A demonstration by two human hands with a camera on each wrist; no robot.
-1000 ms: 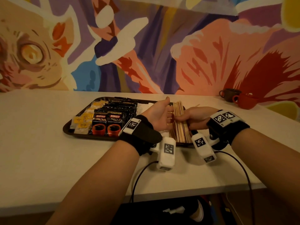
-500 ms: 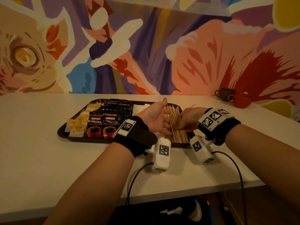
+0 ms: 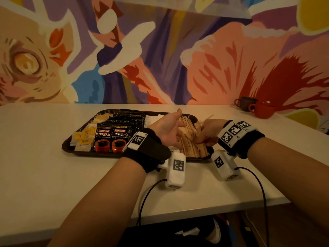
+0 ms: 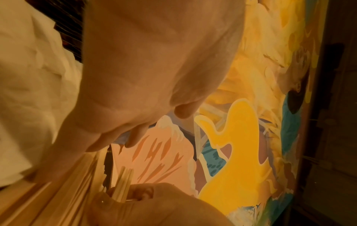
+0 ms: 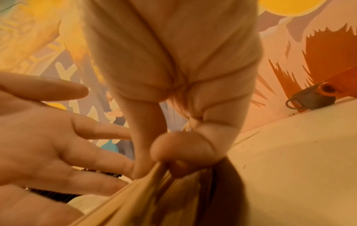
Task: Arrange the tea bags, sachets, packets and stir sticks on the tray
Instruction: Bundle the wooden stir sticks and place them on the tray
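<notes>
Dark tray (image 3: pixel 69 148) is sitting on the table, long side toward the person. All places are given relative to the tray. Tea bags (image 3: pixel 83 138) with yellow tags are lying in a column along its left edge. Black coffee packets (image 3: pixel 111 139), marked KOPIKO SUPREMO, are overlapping in two rows just right of the tea bags. White sachets (image 3: pixel 152 118) are showing beyond the packets, partly hidden. Wooden stir sticks (image 3: pixel 191 139) are lying in a loose, uneven pile at the tray's right end, some splayed, some pinched together and lifted.
</notes>
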